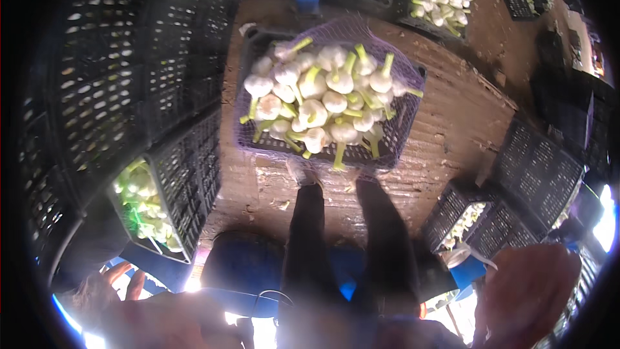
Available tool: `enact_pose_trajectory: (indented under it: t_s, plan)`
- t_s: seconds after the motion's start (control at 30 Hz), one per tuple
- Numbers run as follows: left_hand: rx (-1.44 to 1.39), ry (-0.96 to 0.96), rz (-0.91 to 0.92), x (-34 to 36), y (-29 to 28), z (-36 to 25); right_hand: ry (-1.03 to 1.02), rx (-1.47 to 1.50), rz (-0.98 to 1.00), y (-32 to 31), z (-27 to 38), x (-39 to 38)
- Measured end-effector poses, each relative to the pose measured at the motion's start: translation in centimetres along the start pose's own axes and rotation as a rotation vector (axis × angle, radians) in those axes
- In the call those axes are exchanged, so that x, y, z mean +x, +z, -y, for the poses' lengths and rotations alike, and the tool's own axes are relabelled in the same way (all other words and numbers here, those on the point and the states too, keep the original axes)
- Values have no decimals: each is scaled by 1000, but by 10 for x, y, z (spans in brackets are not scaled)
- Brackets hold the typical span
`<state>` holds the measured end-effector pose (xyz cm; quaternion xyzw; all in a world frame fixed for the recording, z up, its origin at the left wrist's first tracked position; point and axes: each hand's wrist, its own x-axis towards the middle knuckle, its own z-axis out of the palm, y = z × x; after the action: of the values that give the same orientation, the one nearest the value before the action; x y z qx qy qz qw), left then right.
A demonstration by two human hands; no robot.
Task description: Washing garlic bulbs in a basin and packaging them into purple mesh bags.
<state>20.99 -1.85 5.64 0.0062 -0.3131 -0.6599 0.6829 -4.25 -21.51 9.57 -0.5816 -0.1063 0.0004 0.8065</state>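
White garlic with green stalks lies heaped in a black crate lined with purple mesh, on the brown ground just ahead of the person's feet and dark legs. Neither hand touches it. The left hand sits low at the lower left edge, fingers spread and open, holding nothing that shows. The right hand is at the lower right, close to the lens and blurred; whether it is open or closed cannot be told, and nothing clearly rests in it. A second crate of garlic stands to the left of the legs, near the left hand, and a third stands to the right, near the right hand; more garlic lies in a far crate at the top. Stacked empty crates rise on the left. By the look of it, each bulb is light, firm and dry, with papery skin that would scuff, so a stalk or the whole bulb makes a fair hold. The full crate is likely heavy and stiff, best taken by its two short rims, while the mesh is soft and would sag if pulled alone.
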Motion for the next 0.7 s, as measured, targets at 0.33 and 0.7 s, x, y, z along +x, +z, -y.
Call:
enact_pose_trajectory:
  t_s: [0.33,0.7]
  plan:
    - [2117,-764,-906,-181,-185,106,704,-375,-1483,13,-302,-241]
    - [1082,-494,-1470,-236,-249,106,762,-18,-1680,9,-354,-208]
